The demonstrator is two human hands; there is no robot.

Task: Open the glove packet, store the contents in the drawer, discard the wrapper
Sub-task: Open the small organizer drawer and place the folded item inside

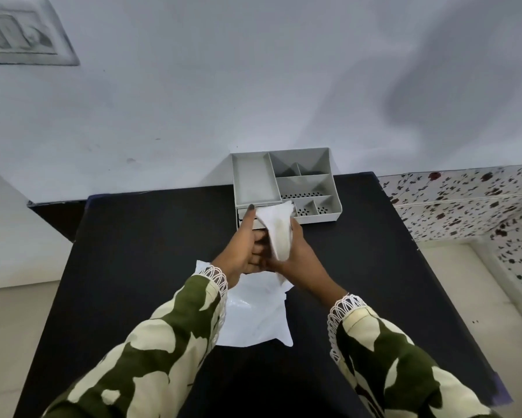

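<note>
Both hands met above a black table [133,251]: the right hand [296,257] gripped a pale folded glove bundle [279,233], the left hand [241,248] alongside. A white plastic wrapper [256,318] lay beneath, a grey compartmented organiser [253,179] beyond.

You have nothing legible to read here: no text, label, brand, number or sign shows on the white packet [279,233] between your fingers, on the wrapper [253,315] below them, or on the grey organiser [287,182] just beyond your fingertips.
</note>
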